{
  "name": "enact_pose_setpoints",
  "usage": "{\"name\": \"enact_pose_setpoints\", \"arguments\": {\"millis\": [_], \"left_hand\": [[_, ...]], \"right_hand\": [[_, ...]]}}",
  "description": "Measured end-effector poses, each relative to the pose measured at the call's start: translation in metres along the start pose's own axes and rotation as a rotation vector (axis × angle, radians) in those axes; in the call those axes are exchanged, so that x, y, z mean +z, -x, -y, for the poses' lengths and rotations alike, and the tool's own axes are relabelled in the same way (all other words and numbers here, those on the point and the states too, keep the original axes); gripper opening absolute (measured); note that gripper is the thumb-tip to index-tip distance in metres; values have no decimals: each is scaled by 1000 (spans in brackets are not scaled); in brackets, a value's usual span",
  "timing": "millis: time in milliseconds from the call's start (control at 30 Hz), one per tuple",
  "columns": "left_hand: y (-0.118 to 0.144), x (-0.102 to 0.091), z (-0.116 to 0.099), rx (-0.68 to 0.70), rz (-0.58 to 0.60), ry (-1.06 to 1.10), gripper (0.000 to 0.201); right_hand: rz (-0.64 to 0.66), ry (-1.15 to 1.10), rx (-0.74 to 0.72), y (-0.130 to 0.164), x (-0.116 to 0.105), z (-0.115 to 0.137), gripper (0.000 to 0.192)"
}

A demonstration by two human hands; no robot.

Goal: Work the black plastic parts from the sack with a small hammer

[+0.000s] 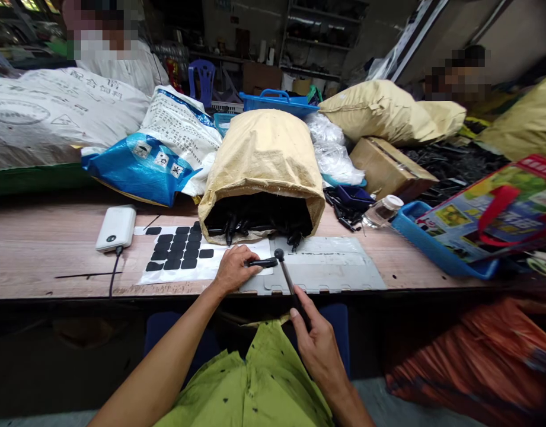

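Recorder: Begin at the bottom edge.

Inspector: Green garment (pixel 246 385), lower centre, dark specks on it. Above it, right of centre, the right grip (pixel 315 329) is closed around the dark handle of a round-headed tool (pixel 287 274), which points up and to the left.

Recorder: And the left?

Inspector: Left grip (pixel 235 268), centre of the frame, fingers clamped on a slim black piece (pixel 264 262). The free end of that piece lies at the tool's head; whether the two touch, I cannot tell.

Recorder: Around them?

Inspector: A grey plate (pixel 335 270), right of centre, flat on the wood-grained surface (pixel 72 237). Left of centre, a white sheet (pixel 214 270) bearing rows of black patches (pixel 178 246). Farther left, a white device (pixel 117 225) with a dark cable (pixel 112 276) plugged in.

Recorder: Beyond those?

Inspector: Blue tray (pixel 408 222), right side, a printed carton (pixel 490 216) tilted in it. Beside the tray, a clear jar (pixel 382 212). Upper centre, a tan sack (pixel 264 148) on its side, mouth facing the near edge, loose black parts (pixel 230 228) inside and at its lip.

Recorder: Far zone?

Inspector: Purple chair (pixel 202 77), top, left of centre. One person (pixel 125 65), upper left; a second person (pixel 459 77), upper right.
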State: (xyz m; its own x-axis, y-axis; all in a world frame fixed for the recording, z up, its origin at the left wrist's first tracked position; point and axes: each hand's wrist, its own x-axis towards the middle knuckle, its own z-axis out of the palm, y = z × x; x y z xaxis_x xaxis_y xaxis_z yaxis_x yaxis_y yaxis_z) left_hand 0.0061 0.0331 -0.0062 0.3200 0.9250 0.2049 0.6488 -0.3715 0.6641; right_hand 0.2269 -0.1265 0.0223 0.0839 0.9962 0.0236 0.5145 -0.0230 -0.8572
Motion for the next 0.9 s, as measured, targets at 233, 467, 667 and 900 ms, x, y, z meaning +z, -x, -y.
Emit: {"name": "enact_pose_setpoints", "arguments": {"millis": [233, 467, 667, 900], "left_hand": [[1, -1, 0, 0, 7, -12, 14], [-1, -2, 0, 23, 19, -23, 12], [31, -9, -24, 174, 71, 80, 21], [107, 22, -31, 424, 222, -96, 19]], "right_hand": [[-282, 338, 168, -2, -32, -38, 52], [-233, 599, 309, -6, -40, -40, 52], [-213, 642, 286, -6, -40, -39, 52], [-215, 677, 309, -6, -38, -38, 53]]}}
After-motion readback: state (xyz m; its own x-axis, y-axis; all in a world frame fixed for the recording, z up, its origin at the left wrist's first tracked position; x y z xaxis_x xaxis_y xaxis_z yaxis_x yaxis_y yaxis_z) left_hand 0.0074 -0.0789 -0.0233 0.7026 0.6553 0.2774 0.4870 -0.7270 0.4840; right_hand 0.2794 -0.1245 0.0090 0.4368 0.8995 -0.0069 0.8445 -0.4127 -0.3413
